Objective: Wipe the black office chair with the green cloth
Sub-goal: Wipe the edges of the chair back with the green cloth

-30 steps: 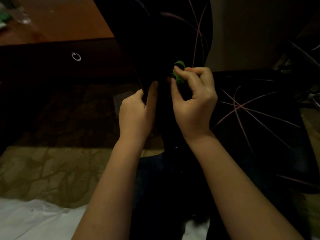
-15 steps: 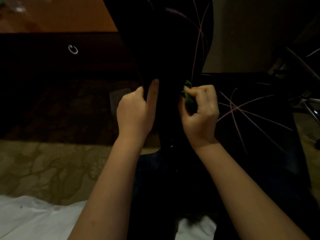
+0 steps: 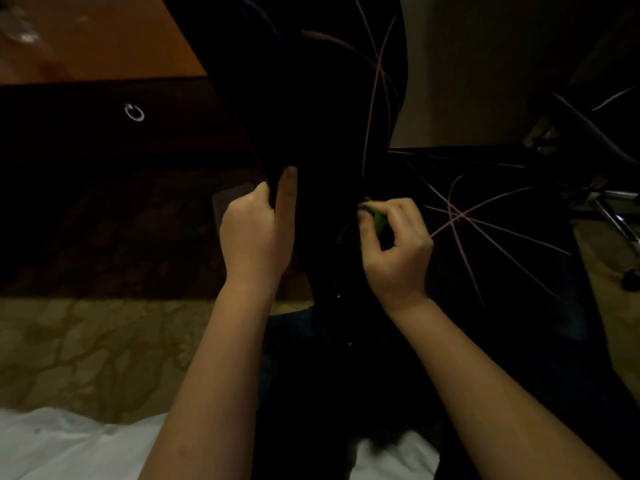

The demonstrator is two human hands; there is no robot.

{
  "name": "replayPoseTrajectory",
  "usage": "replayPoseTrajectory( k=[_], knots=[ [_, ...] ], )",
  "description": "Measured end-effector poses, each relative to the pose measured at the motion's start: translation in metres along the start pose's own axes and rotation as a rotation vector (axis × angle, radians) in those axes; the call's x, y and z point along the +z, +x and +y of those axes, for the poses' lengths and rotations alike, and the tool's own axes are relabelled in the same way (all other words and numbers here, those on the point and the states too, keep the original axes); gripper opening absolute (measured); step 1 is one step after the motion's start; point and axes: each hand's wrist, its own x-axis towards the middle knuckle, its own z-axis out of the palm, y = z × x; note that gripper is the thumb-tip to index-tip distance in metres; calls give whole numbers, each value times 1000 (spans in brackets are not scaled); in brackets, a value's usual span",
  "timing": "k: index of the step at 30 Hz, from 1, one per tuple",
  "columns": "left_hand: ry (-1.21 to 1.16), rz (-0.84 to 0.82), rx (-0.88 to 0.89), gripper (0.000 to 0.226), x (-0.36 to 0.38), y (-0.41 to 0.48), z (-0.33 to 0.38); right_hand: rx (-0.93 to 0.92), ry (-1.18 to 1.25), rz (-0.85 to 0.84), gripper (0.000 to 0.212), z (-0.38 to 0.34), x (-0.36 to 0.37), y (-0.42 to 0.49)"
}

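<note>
**Right hand [image 3: 398, 244] carries green cloth [image 3: 375, 216] down the chair back**

Pinched between the thumb and curled fingers, the cloth shows only as a small fold. It is pressed against the lower right edge of the black office chair's [image 3: 311, 98] backrest, near where the back meets the seat. A second ago the same hand was working higher up that edge. It has since slid downward, which suggests one wiping stroke is nearing its end and the seat is probably still to be done. The left hand [image 3: 254, 233] has kept its place, with fingers wrapped behind the backrest's left edge and the thumb laid flat on the front, steadying it. The chair reads near-black in the dim light, its back and seat crossed by thin pink lines. Whether any dust remains cannot be told.
</note>
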Motion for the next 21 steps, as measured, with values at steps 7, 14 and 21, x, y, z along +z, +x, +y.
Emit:
replayPoseTrajectory(
  k=[7, 14, 21],
  knots=[
    [72, -13, -18, 72, -1, 1, 2, -136, 4, 48, 30, -49, 14, 43],
    [93, -8, -39, 64, 0, 4, -1, -200, -31, 15, 43, -63, 26, 50],
    [45, 31, -33, 54, 2, -1, -2, -186, -94, 21, 40, -42, 21, 34]
  ],
)
